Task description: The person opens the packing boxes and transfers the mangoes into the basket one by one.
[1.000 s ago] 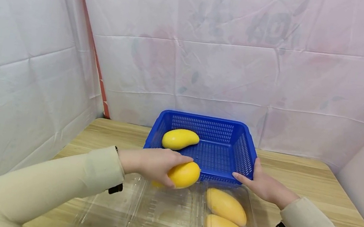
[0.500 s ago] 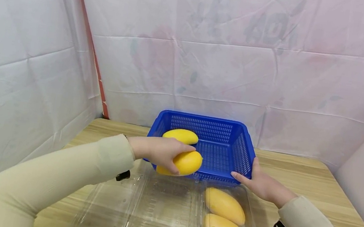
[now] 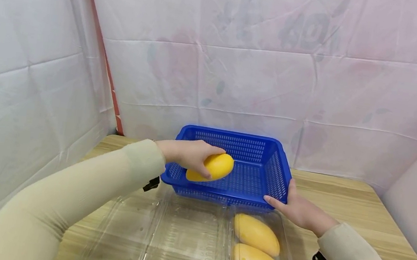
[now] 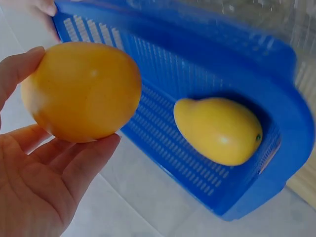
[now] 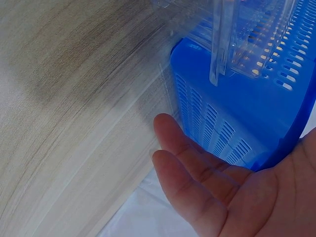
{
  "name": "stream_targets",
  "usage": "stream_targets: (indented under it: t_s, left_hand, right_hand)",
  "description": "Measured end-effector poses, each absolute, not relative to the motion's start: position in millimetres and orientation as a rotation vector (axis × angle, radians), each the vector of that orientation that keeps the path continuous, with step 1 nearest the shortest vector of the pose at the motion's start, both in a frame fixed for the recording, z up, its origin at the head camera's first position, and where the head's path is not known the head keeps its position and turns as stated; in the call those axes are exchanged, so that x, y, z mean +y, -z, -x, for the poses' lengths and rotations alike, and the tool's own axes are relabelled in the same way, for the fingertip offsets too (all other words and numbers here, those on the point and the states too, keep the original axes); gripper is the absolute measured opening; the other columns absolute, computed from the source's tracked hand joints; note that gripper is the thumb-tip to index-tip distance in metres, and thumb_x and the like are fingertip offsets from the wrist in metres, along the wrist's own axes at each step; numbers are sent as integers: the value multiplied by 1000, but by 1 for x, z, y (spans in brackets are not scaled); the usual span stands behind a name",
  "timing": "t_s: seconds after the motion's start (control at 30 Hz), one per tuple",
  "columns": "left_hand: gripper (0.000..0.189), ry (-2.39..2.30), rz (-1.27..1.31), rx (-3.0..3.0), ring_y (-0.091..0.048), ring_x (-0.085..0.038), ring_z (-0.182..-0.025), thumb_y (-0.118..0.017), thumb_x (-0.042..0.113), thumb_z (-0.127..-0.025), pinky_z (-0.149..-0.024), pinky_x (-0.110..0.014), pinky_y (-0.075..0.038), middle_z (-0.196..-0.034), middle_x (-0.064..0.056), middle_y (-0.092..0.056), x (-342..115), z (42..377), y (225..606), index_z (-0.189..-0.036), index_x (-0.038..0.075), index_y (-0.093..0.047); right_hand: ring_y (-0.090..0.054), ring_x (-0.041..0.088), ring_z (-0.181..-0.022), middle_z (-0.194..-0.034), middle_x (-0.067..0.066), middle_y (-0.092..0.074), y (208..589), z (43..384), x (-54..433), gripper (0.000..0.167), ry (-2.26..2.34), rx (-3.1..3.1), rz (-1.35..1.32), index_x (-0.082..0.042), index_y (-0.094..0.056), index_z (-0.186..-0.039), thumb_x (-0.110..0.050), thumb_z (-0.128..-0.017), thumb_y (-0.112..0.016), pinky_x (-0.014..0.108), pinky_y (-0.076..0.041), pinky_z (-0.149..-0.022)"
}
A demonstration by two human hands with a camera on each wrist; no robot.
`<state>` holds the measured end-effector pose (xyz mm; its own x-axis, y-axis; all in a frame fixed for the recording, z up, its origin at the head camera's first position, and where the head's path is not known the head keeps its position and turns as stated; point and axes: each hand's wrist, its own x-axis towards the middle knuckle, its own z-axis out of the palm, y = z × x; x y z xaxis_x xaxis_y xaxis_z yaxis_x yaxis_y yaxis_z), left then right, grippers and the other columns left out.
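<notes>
In the head view my left hand [image 3: 191, 154] holds a yellow mango [image 3: 220, 166] over the left part of the blue plastic basket [image 3: 220, 192]. Fingers and thumb sit on opposite sides of the fruit in the left wrist view. A second mango [image 4: 222, 131] lies on the basket's bottom, mostly hidden behind my hand in the head view. My right hand [image 3: 302, 210] rests at the basket's front right corner, thumb stretched along the front rim. Its fingers [image 5: 180, 185] extend loosely beside the outer wall in the right wrist view; the thumb is hidden there.
In front of the basket, clear plastic clamshell boxes [image 3: 184, 250] lie on the wooden table [image 3: 345, 200]. Two mangoes [image 3: 258, 235] are in the right box. White patterned cloth [image 3: 254, 79] stands behind the table and along both sides.
My left hand has carried the mango away from over the clear box, forward and up, to over the basket. The right hand stays at the basket's corner.
</notes>
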<state>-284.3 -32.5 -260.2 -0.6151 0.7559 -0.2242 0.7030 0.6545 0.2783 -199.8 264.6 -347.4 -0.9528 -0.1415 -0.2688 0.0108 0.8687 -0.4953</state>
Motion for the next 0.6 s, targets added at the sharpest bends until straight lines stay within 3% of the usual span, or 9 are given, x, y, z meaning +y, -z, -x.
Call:
stream_targets:
  t_s: [0.6]
  left_hand:
    - [75, -181, -1101, 2543, -41, -17, -119, -65, 32, -87, -100, -34, -34, -144, -4, -37, -14, 323, 263, -148, 13, -25]
  right_hand:
    - [-25, 57, -123, -140, 44, 1, 348, 195, 268, 116, 710, 2747, 53, 11, 29, -134, -72, -85, -35, 64, -27, -95]
